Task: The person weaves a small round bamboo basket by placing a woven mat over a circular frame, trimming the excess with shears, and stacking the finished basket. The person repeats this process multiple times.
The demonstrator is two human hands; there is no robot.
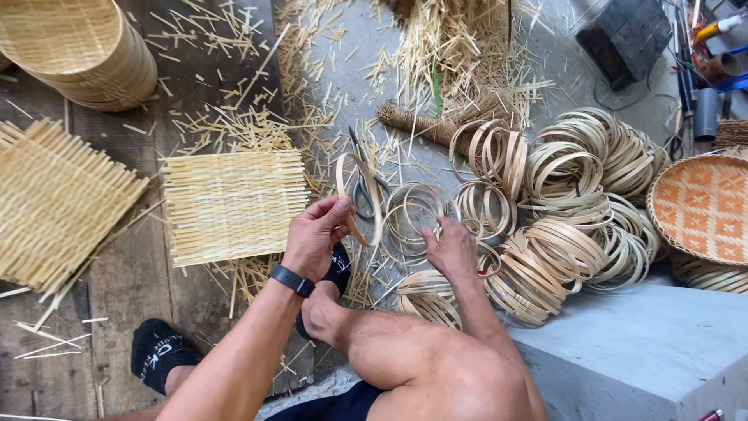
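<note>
We're barely started: left hand (pixel 315 234) pinching one bamboo hoop (pixel 360 196), right hand (pixel 450 248) spread on the hoop pile (pixel 561 210), woven mat (pixel 234 204) waiting left.

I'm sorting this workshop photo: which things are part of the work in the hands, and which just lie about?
In hand:
left hand holding a bamboo ring
right hand on the heap of bamboo rings

Lying about:
woven square mats
stacked baskets
orange patterned tray
scissors
loose splints
</note>
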